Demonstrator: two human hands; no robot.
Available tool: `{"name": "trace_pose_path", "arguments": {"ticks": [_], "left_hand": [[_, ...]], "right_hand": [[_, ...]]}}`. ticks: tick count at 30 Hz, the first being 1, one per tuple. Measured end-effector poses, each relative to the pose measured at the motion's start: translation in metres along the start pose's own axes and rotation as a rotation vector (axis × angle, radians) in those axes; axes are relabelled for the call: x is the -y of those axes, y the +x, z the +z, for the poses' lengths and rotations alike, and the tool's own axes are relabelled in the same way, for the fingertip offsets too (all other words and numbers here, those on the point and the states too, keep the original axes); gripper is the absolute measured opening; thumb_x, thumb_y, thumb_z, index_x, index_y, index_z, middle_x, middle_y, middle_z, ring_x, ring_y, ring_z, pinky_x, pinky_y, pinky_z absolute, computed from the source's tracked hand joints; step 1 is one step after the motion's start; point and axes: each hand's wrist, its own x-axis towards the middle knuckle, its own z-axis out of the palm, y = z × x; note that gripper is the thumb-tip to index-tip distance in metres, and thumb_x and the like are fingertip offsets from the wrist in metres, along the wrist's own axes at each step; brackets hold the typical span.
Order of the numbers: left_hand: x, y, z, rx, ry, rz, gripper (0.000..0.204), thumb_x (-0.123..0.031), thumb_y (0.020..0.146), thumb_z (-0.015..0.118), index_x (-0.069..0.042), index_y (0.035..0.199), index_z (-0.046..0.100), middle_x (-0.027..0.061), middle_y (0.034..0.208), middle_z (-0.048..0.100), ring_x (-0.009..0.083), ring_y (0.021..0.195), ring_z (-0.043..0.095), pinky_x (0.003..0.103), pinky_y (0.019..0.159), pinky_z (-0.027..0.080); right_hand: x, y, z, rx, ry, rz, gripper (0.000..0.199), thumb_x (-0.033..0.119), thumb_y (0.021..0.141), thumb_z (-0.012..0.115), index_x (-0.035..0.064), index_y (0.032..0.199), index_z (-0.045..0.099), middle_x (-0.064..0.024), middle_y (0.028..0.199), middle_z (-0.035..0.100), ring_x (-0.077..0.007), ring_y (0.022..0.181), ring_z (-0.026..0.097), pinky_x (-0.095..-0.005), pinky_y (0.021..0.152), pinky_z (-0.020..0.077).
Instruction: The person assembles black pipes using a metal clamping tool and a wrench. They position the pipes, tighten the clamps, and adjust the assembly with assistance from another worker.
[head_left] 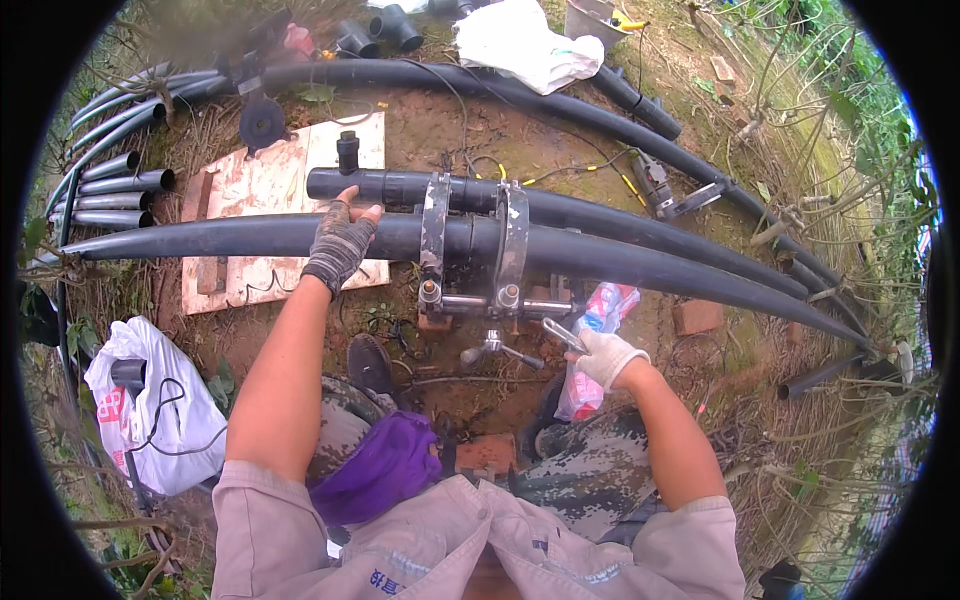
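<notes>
My left hand (340, 243), in a dark fingerless glove, rests flat on top of a long black plastic pipe (230, 237) lying across the ground. That pipe passes through a metal clamp frame (475, 245) with two upright rings. A second black pipe (385, 185) with a short stub on top lies just behind it. My right hand (605, 357), in a white glove, is closed around a metal wrench (563, 335) just below the clamp's right side. A T-shaped metal handle (495, 349) lies on the soil between my knees and the clamp.
A pale board (265, 195) lies under the pipes at left. Cut pipe ends (125, 187) are stacked far left. A white bag (150, 405) sits at my left, another white bag (525, 42) at the back. A long black pipe (640, 130) arcs behind. Bricks (698, 317) and weeds lie right.
</notes>
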Motion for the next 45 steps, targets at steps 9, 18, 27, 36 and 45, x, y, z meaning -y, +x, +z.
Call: {"name": "trace_pose_path", "arguments": {"ticks": [9,18,27,36,45], "left_hand": [[-0.005,0.016,0.026,0.057,0.037,0.103,0.067,-0.029,0.093,0.074,-0.003,0.148,0.046,0.005,0.089,0.068,0.0133,0.074,0.063,0.031,0.071,0.053],[0.076,0.023,0.058,0.286,0.15,0.154,0.064,-0.016,0.095,0.069,-0.002,0.151,0.041,0.0058,0.088,0.066,0.0158,0.079,0.06,0.034,0.075,0.051],[0.039,-0.013,0.083,0.283,0.558,0.161,0.091,-0.028,0.087,0.076,0.005,0.155,0.027,0.0181,0.107,0.07,0.0286,0.101,0.067,0.04,0.094,0.051],[0.008,-0.015,0.085,0.227,0.597,-0.042,0.092,-0.035,0.08,0.084,0.002,0.147,0.032,0.0202,0.095,0.074,0.0364,0.095,0.072,0.044,0.089,0.054],[0.004,-0.016,0.099,0.262,0.617,-0.108,0.082,-0.03,0.08,0.082,0.0,0.143,0.039,0.0212,0.106,0.07,0.0354,0.101,0.069,0.043,0.092,0.054]], "right_hand": [[0.032,-0.005,0.105,0.388,-0.201,-0.257,0.058,0.04,0.094,0.066,0.0013,0.135,0.053,-0.0262,0.125,0.063,-0.041,0.119,0.061,-0.0466,0.1,0.0485],[0.009,0.044,0.017,-0.162,0.241,0.157,0.05,0.037,0.093,0.065,0.0011,0.128,0.059,-0.0267,0.129,0.062,-0.0414,0.122,0.059,-0.0448,0.104,0.0475],[-0.061,0.127,0.054,-0.546,0.819,0.66,0.058,0.039,0.089,0.067,0.0004,0.131,0.059,-0.0285,0.129,0.064,-0.0403,0.122,0.062,-0.0443,0.103,0.0485],[-0.06,0.175,0.068,-0.563,1.092,0.47,0.053,0.034,0.091,0.066,-0.0068,0.124,0.065,-0.0256,0.119,0.07,-0.0344,0.111,0.067,-0.0396,0.091,0.0499],[-0.099,0.196,0.101,-0.593,1.177,0.521,0.069,0.031,0.093,0.067,-0.0083,0.145,0.046,-0.0257,0.141,0.056,-0.0335,0.122,0.058,-0.0381,0.102,0.043]]}}
